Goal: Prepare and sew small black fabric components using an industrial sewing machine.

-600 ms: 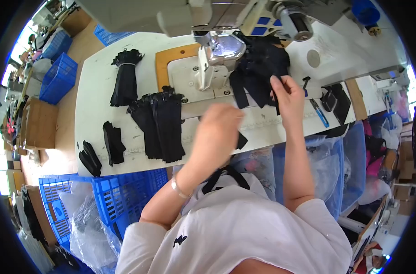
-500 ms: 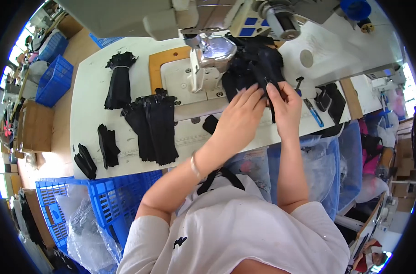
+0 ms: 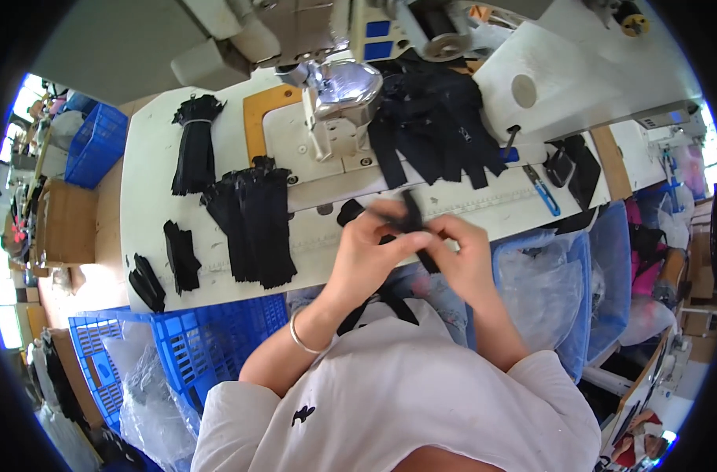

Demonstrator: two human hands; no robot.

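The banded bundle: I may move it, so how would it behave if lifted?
The bundle will probably lift as one: a band cinches it near its far end. The thin strips, loose at the near end, may flop.

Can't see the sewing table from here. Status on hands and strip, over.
Left hand pinching black strip. Right hand at it, grip unclear. Strip blurred, between hands. Small black piece close by left hand.

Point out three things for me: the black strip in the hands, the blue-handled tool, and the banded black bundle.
Black strip [image 3: 412,214]: head view, on its upper stretch, slightly blurred.
Blue-handled tool [image 3: 546,198]: head view, on its handle.
Banded black bundle [image 3: 194,156]: head view, mid-length, below the band.
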